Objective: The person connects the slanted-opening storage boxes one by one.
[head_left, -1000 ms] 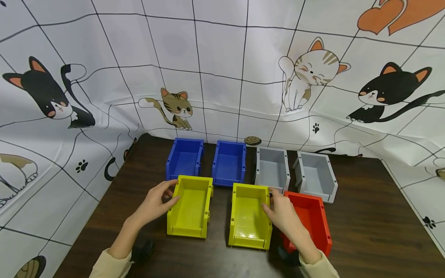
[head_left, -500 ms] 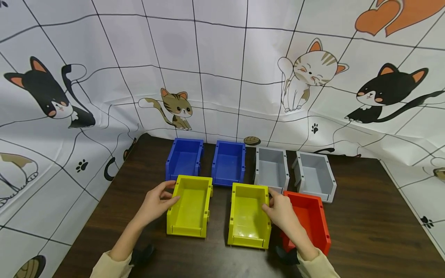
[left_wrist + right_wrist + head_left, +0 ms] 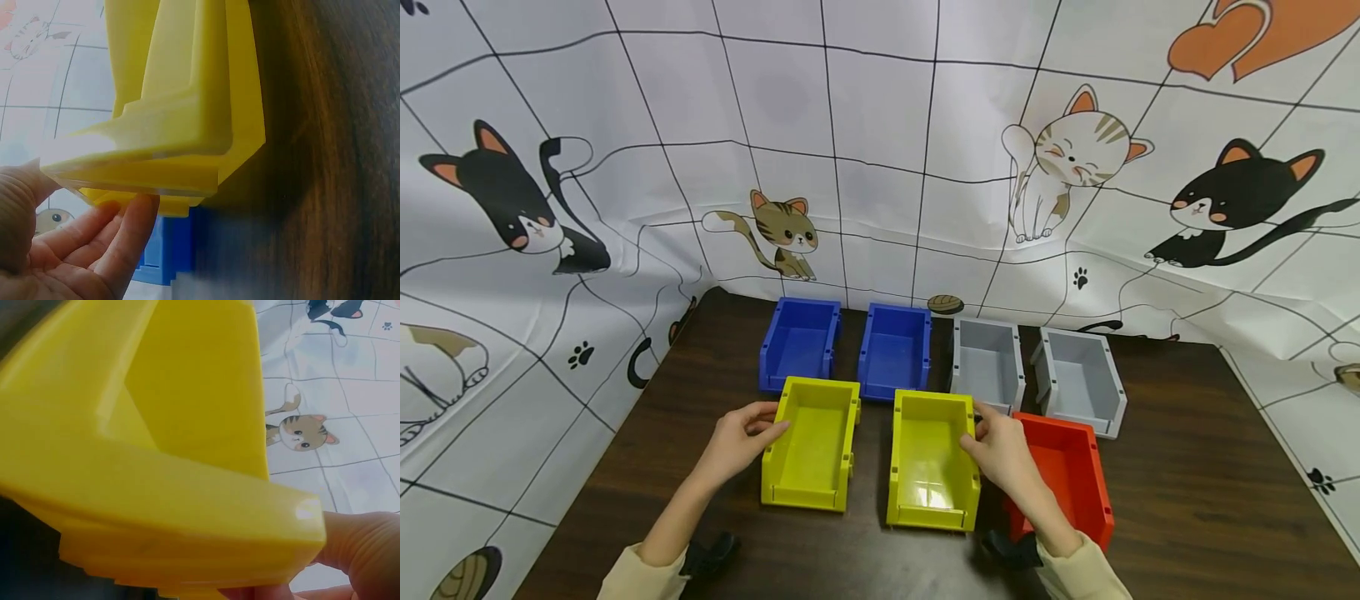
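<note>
Two yellow storage bins stand side by side on the dark wooden table, a narrow gap between them. My left hand [image 3: 737,437] pinches the left wall of the left yellow bin [image 3: 811,442], thumb at the rim and fingers against the outside; the left wrist view shows these fingers [image 3: 134,234] under the rim. On the other side, my right hand [image 3: 1006,450] grips the right wall of the right yellow bin [image 3: 928,446], its thumb over the top edge. In the right wrist view the bin's wall [image 3: 162,500] hides most of the right fingers.
Behind are a left blue bin [image 3: 800,342], a second blue bin [image 3: 895,350], a grey bin [image 3: 988,362] and another grey bin [image 3: 1078,375]. A red bin [image 3: 1067,467] stands close beside my right hand, partly behind the forearm. Cat-patterned cloth [image 3: 880,192] backs the table [image 3: 1187,467].
My right hand has shifted the right yellow bin slightly left and back, narrowing the gap to the left yellow bin. The left hand and its bin look nearly unmoved.
</note>
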### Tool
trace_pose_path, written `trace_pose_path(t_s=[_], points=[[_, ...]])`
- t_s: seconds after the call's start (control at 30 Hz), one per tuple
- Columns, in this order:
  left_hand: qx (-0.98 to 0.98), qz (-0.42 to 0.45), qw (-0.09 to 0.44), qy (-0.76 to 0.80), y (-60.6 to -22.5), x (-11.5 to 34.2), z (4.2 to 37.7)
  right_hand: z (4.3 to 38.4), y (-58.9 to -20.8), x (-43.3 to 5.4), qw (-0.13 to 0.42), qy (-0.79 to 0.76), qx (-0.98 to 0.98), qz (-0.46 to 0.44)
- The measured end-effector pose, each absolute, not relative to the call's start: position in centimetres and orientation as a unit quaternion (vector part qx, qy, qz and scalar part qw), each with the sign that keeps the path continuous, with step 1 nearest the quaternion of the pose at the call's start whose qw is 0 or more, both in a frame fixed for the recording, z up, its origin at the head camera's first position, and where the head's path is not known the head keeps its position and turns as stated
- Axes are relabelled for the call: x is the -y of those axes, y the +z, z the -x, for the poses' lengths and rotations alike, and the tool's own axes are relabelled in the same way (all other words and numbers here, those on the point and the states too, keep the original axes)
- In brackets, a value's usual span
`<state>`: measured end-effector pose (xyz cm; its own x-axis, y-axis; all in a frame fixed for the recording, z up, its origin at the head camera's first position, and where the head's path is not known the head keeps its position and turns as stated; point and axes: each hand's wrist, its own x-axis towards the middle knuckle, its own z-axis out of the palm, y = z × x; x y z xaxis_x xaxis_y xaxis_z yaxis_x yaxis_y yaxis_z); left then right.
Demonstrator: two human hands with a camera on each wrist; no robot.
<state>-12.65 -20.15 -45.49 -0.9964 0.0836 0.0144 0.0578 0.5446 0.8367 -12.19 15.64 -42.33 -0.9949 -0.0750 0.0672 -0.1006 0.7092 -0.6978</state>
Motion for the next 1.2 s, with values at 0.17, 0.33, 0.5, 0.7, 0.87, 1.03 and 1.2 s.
trace_pose_path(t_s=[0.17, 0.33, 0.5, 0.7, 0.87, 1.03, 1.2], points=[[-0.864, -0.036, 0.033, 0.501, -45.8, 20.2, 12.8, 12.5, -41.6, -14.9, 0.018, 0.399, 0.915, -0.053], [-0.856, -0.031, 0.035, 0.515, -46.0, 20.2, 12.7, 12.8, -40.8, -13.8, 0.016, 0.420, 0.904, -0.071], [-0.853, -0.032, 0.036, 0.520, -46.1, 20.2, 12.7, 13.4, -40.3, -12.8, 0.017, 0.426, 0.901, -0.081], [-0.850, -0.035, 0.036, 0.524, -45.9, 20.2, 12.6, 13.9, -40.0, -12.4, 0.014, 0.426, 0.901, -0.078], [-0.849, -0.035, 0.035, 0.526, -45.5, 20.1, 12.7, 14.0, -39.8, -12.2, 0.012, 0.437, 0.896, -0.072], [-0.848, -0.039, 0.038, 0.527, -45.4, 20.2, 12.5, 14.1, -40.0, -11.9, 0.007, 0.434, 0.898, -0.069], [-0.848, -0.036, 0.043, 0.527, -45.4, 20.2, 12.5, 14.0, -39.9, -11.9, 0.000, 0.429, 0.902, -0.057]])
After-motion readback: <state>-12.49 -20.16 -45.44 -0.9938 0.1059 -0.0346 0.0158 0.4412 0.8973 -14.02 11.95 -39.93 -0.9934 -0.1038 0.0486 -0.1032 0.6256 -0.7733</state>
